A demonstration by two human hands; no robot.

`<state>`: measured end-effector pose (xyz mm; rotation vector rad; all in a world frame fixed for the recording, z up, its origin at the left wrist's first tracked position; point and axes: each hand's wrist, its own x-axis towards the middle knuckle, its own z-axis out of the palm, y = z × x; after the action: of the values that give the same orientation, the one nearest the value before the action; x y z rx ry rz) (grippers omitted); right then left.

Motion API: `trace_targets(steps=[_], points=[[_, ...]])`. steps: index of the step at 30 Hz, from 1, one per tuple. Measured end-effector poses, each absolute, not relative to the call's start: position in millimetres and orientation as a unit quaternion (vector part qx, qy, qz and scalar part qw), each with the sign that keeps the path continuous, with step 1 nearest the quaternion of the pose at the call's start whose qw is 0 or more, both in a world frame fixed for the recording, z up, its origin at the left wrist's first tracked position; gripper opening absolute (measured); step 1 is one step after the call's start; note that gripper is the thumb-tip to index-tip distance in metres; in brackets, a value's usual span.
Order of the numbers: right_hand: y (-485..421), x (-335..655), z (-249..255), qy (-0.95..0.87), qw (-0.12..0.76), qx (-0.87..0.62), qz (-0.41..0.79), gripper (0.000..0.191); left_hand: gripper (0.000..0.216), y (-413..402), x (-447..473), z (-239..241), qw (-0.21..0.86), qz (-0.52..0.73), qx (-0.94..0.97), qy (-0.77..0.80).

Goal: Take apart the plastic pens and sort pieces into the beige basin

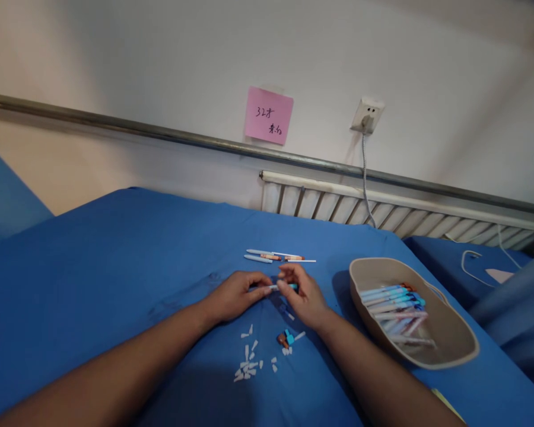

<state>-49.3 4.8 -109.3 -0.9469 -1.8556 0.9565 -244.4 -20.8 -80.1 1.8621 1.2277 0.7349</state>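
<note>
Head view: pink note [269, 115] reads "32" plus unclear characters; left hand [238, 295] and right hand [307, 298] grip 1 pen [273, 287].

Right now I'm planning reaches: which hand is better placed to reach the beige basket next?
Probably the right hand: it is nearer the beige basket, on the right. The left hand is farther away. Both hands hold one slim pen piece.

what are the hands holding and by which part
A slim white and turquoise pen-like piece: left hand pinches the white part, right hand the turquoise part.
</note>
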Motion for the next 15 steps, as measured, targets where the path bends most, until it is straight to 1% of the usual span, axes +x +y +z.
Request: trace_targets(steps=[2,3,5,7,8,10,12,13,15], points=[[8,-46,-106,-0.725,0.412,-0.422,0.357,0.028,0.023,-18,-246,-83,0.396,0.311,0.711,0.491],[9,-44,-104,-0.729,0.389,-0.444,0.347,0.029,0.024,-15,-247,-84,0.408,0.332,0.689,0.499],[8,-40,-97,-0.763,0.304,-0.465,0.331,0.033,0.026,-10,-250,-87,0.433,0.376,0.636,0.516],[2,-38,-89,-0.812,0.212,-0.453,0.302,0.027,0.029,-6,-252,-89,0.452,0.407,0.595,0.526],[-2,-38,-85,-0.834,0.177,-0.44,0.281,0.024,0.029,-5,-252,-90,0.458,0.415,0.582,0.528],[-11,-39,-80,-0.866,0.136,-0.416,0.243,0.018,0.029,-4,-253,-91,0.468,0.422,0.569,0.529],[-16,-42,-80,-0.877,0.126,-0.401,0.234,0.011,0.028,-4,-253,-90,0.473,0.421,0.565,0.529],[-16,-43,-82,-0.874,0.139,-0.399,0.241,0.01,0.028,-5,-253,-90,0.474,0.42,0.564,0.529],[-11,-46,-87,-0.84,0.217,-0.412,0.28,0.012,0.028,-6,-253,-90,0.473,0.418,0.567,0.529]])
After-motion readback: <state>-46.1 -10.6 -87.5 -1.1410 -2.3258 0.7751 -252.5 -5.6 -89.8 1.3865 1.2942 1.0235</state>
